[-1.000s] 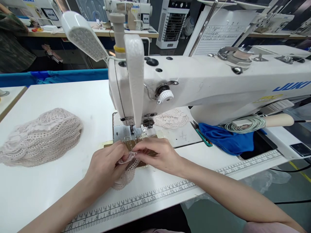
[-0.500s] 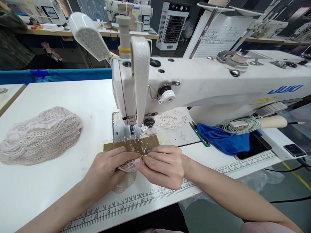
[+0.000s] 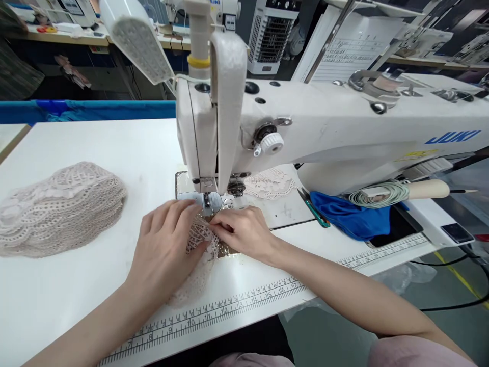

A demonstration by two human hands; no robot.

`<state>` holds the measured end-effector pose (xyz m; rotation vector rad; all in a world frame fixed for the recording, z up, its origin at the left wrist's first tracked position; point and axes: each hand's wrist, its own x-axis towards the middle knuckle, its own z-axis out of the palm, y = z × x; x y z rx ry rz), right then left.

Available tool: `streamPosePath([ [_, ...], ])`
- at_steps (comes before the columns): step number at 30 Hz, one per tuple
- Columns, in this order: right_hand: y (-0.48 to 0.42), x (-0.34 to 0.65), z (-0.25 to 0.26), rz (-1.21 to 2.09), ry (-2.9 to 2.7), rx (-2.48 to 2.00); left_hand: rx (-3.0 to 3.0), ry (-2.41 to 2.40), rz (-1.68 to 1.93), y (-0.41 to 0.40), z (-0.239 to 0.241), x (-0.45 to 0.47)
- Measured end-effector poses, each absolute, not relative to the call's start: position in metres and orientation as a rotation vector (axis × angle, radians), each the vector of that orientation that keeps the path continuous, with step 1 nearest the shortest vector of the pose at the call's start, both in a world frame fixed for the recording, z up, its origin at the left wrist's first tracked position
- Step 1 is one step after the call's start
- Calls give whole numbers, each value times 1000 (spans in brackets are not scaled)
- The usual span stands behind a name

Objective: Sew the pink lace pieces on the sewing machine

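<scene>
A pale pink lace piece (image 3: 201, 233) lies by the presser foot (image 3: 211, 202) of the white sewing machine (image 3: 328, 120), its lower part trailing toward the table's front edge. My left hand (image 3: 164, 238) rests on the lace with fingers stretched and thumb apart. From the other side, my right hand (image 3: 246, 233) pinches the lace edge just in front of the foot; its fingertips are partly hidden. Beneath the hands shows a shiny brown plate (image 3: 226, 250). Whether the lace is under the foot, I cannot tell.
A stack of lace pieces (image 3: 64, 211) lies to the left. Behind the needle is another lace piece (image 3: 271, 183). Green-handled thread snips (image 3: 315, 210), a blue cloth (image 3: 349, 216) and a dark phone (image 3: 399, 229) are on the right. A ruler strip (image 3: 229, 308) runs along the front edge.
Both hands have moved forward with the lace, up to the presser foot. My left hand has gone from a pinch to lying spread on the lace. The view has shifted slightly.
</scene>
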<state>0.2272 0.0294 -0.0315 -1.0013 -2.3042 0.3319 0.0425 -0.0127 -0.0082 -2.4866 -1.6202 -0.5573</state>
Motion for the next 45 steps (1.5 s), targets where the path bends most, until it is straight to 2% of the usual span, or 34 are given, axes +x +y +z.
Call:
streamPosePath([
  [4, 33, 226, -29, 390, -2300, -1162, -2391, -1280, -506, -25, -10, 50],
  [8, 37, 227, -30, 363, -2308, -1235, -2478, -1162, -341, -38, -17, 53],
  [17, 35, 242, -34, -78, -2400, -941, -2497, -1128, -402, -17, -21, 49],
  [22, 29, 242, -33, -211, -2479, -935, -2517, -1160, -419, -8, -22, 47],
  [45, 30, 240, -34, -224, -2556, -976, -2482, -1184, -478, -6, -23, 50],
])
